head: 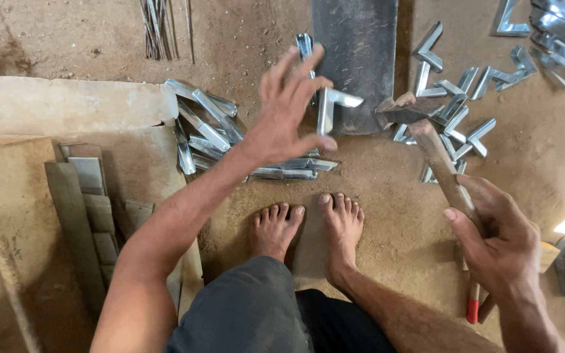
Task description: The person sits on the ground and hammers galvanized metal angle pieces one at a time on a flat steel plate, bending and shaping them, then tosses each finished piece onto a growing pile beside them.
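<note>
My left hand (287,108) reaches forward over the dirt floor, fingers spread, with a bent shiny metal bracket (330,104) right at its fingertips; whether it grips the bracket is unclear. The bracket hangs over the near edge of a dark flat iron plate (358,52). My right hand (498,238) is closed around the wooden handle of a hammer (426,134), whose dark head (397,108) points left beside the plate. My bare feet (308,225) rest on the floor below.
A pile of straight metal strips (217,134) lies left of the plate. Several bent brackets (456,108) are scattered to the right, more at the top right corner (564,39). Stone slabs (67,144) and thin rods (158,26) lie at left.
</note>
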